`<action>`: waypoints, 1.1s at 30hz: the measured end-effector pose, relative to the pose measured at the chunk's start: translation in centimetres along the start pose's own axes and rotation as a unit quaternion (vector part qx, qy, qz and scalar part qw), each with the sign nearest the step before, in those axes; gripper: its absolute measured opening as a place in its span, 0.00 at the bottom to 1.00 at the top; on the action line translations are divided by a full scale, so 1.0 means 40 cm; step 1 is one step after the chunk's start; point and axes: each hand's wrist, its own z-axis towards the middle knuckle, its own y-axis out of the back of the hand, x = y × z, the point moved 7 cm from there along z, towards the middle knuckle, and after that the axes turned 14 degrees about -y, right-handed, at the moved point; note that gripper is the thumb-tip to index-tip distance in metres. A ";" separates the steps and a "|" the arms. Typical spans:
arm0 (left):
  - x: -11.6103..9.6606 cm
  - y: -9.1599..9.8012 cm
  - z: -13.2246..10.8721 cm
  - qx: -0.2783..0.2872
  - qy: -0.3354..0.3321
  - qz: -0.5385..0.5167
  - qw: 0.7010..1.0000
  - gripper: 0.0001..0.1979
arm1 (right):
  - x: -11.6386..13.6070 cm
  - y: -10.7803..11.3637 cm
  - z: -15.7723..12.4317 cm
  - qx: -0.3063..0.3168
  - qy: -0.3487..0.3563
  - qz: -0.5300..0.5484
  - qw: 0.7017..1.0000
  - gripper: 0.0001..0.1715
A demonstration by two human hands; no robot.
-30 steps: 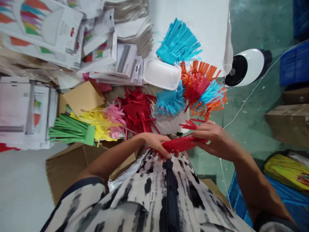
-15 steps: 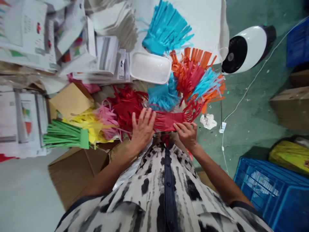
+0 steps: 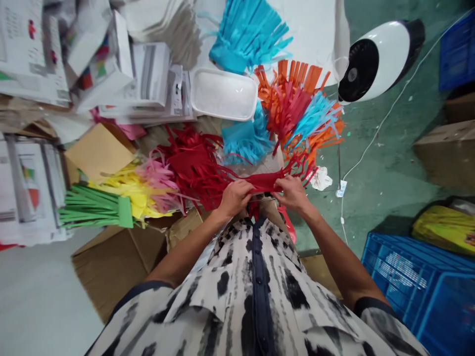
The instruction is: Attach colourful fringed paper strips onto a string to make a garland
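A red fringed paper sheet (image 3: pixel 264 182) lies along the table's near edge, its cut strips spreading to both sides. My left hand (image 3: pixel 236 197) is closed on its left part, fingers curled over the paper. At its right part, my right hand (image 3: pixel 292 193) pinches the paper between thumb and fingers. Left of my hands is a tangled pile of dark red fringed paper (image 3: pixel 191 160). Just beyond sits a light-blue fringed bundle (image 3: pixel 247 138). Orange fringe (image 3: pixel 308 76) lies beyond my right hand, with red and blue strips on top.
A white plastic tray (image 3: pixel 224 94) stands farther back, near a large blue fringe bundle (image 3: pixel 247 37). Green fringe (image 3: pixel 96 205) and yellow fringe (image 3: pixel 143 195) lie left, below printed packets (image 3: pixel 148 74). Right, on the floor, are a white fan (image 3: pixel 393 54), a cable and a blue crate (image 3: pixel 411 282).
My left hand has gone from lying flat with fingers spread to gripping the red paper, slightly to the right. My right hand has curled more on the paper, which is now bunched narrower.
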 end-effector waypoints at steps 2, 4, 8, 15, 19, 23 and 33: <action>0.017 0.012 0.006 -0.024 0.048 -0.026 0.998 0.06 | -0.018 0.004 0.025 0.031 -0.026 0.039 0.998 0.08; 0.035 0.018 0.012 -0.043 0.101 -0.032 0.993 0.08 | -0.034 0.005 0.046 0.054 -0.054 0.080 0.994 0.09; 0.054 0.015 0.027 -0.038 0.165 -0.020 0.985 0.08 | -0.053 0.005 0.070 0.068 -0.095 0.133 0.984 0.09; 0.032 0.018 0.037 -0.038 0.197 0.052 0.978 0.08 | -0.033 0.029 0.068 0.004 -0.117 0.058 0.991 0.10; 0.015 0.012 0.034 -0.042 0.180 0.083 0.979 0.11 | 0.010 0.052 0.062 -0.062 -0.079 -0.050 0.994 0.12; 0.020 0.012 0.023 -0.068 0.208 0.068 0.973 0.13 | 0.025 0.047 0.076 -0.052 -0.074 -0.086 0.992 0.13; 0.042 0.002 0.028 -0.101 0.246 0.094 0.959 0.11 | 0.012 0.027 0.099 -0.067 -0.069 -0.087 0.992 0.15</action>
